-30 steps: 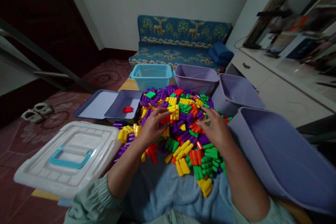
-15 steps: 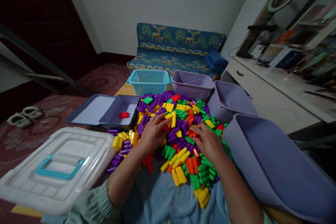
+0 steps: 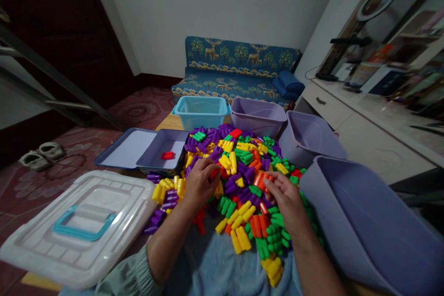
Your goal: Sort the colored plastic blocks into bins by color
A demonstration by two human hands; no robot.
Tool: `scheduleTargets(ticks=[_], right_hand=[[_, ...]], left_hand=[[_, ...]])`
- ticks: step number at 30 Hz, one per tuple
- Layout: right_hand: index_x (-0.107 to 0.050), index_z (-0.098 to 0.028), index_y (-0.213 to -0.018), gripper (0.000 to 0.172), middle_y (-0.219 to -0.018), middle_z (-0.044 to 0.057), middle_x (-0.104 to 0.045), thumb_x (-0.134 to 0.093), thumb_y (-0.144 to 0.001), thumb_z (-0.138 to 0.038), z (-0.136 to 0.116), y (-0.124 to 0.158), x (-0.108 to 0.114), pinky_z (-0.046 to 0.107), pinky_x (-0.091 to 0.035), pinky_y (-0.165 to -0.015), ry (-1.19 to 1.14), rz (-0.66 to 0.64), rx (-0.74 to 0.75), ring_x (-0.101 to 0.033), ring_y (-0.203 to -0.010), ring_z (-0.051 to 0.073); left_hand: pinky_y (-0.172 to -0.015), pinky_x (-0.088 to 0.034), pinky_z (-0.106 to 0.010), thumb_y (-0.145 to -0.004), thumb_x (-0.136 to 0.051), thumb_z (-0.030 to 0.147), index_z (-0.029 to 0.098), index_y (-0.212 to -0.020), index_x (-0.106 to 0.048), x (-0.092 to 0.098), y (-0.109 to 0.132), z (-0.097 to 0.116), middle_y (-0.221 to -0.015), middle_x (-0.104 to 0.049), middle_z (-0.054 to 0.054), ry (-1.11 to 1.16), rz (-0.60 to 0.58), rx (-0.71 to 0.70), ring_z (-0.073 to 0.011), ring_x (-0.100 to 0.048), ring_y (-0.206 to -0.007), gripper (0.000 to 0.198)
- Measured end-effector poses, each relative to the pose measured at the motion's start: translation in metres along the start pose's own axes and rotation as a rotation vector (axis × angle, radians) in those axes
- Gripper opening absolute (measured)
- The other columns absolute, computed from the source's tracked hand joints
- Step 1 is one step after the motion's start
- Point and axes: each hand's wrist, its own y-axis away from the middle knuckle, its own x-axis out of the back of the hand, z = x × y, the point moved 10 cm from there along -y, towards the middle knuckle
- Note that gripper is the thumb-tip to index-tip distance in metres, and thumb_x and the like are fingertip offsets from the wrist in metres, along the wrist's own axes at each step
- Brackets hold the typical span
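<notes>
The right hand (image 3: pixel 285 194) grips an orange block (image 3: pixel 261 180) between thumb and fingers, at the hand's far left edge, above the pile of blocks (image 3: pixel 239 212). The left hand (image 3: pixel 201 182) curls at a red block (image 3: pixel 215 172) on its right; grip cannot be confirmed.

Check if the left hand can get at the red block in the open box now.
Probably yes: the red block lies uncovered in the open box, its lid is folded back, and the left hand is nearby. A red piece at its fingers may need releasing first.
</notes>
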Motion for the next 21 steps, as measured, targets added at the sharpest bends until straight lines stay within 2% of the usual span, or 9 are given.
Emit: scheduleTargets(ticks=[2, 5, 8, 11, 14, 18, 21], right_hand=[[-0.06, -0.018, -0.099, 0.037, -0.06, -0.003, -0.059, -0.068, -0.075, -0.046, 0.004, 0.004, -0.002, 0.022, -0.035, -0.044, -0.033, 0.0, -0.018, -0.05, -0.049, 0.012], [-0.061, -0.018, -0.098, 0.04, -0.071, 0.002, -0.067, -0.069, -0.073, -0.049, 0.006, 0.007, -0.007, 0.025, -0.043, -0.049, -0.029, 0.002, -0.012, -0.059, -0.057, 0.016], [-0.062, -0.018, -0.099, 0.041, -0.09, 0.009, -0.072, -0.071, -0.072, -0.047, 0.008, 0.006, -0.012, 0.032, -0.053, -0.066, 0.01, -0.005, 0.025, -0.068, -0.079, 0.023], [-0.063, -0.017, -0.099, 0.039, -0.098, 0.012, -0.073, -0.071, -0.073, -0.044, 0.012, 0.004, -0.016, 0.037, -0.054, -0.08, 0.027, -0.023, 0.059, -0.069, -0.089, 0.025], [-0.063, -0.017, -0.099, 0.037, -0.098, 0.012, -0.073, -0.071, -0.073, -0.043, 0.015, 0.004, -0.018, 0.038, -0.055, -0.08, 0.021, -0.035, 0.067, -0.069, -0.086, 0.024], [-0.065, -0.017, -0.098, 0.036, -0.098, 0.012, -0.073, -0.071, -0.074, -0.043, 0.012, 0.007, -0.019, 0.038, -0.055, -0.079, 0.034, -0.03, 0.081, -0.07, -0.086, 0.024], [-0.066, -0.017, -0.098, 0.037, -0.097, 0.011, -0.073, -0.072, -0.073, -0.043, 0.01, 0.008, -0.019, 0.036, -0.056, -0.077, 0.05, -0.023, 0.085, -0.069, -0.085, 0.024]], left_hand=[[-0.076, -0.049, -0.035, -0.086, -0.06, 0.031, 0.02, -0.091, -0.067, -0.002, 0.0, -0.002, -0.088, -0.064, -0.007, -0.063, -0.036, 0.01, -0.0218, -0.058, -0.086, 0.014], [-0.08, -0.049, -0.037, -0.082, -0.065, 0.036, 0.02, -0.105, -0.065, -0.005, 0.0, -0.003, -0.1, -0.062, -0.009, -0.097, -0.082, 0.034, -0.0238, -0.058, -0.092, 0.028], [-0.082, -0.05, -0.037, -0.08, -0.067, 0.035, 0.022, -0.116, -0.061, -0.008, 0.0, -0.002, -0.108, -0.057, -0.01, -0.101, -0.111, 0.064, -0.0243, -0.059, -0.097, 0.038], [-0.082, -0.051, -0.037, -0.079, -0.067, 0.034, 0.024, -0.111, -0.06, -0.007, 0.0, -0.003, -0.112, -0.053, -0.009, -0.126, -0.099, 0.095, -0.0249, -0.059, -0.1, 0.035], [-0.081, -0.052, -0.037, -0.079, -0.067, 0.031, 0.023, -0.104, -0.057, -0.008, -0.001, -0.003, -0.115, -0.054, -0.01, -0.115, -0.104, 0.092, -0.0254, -0.06, -0.1, 0.028], [-0.078, -0.052, -0.036, -0.08, -0.064, 0.024, 0.022, -0.097, -0.054, -0.015, -0.002, -0.002, -0.099, -0.063, -0.007, -0.08, -0.157, 0.053, -0.0251, -0.063, -0.094, 0.02], [-0.078, -0.052, -0.034, -0.079, -0.062, 0.019, 0.022, -0.104, -0.054, -0.016, -0.002, -0.004, -0.102, -0.065, -0.007, -0.074, -0.148, 0.049, -0.0247, -0.064, -0.095, 0.027]])
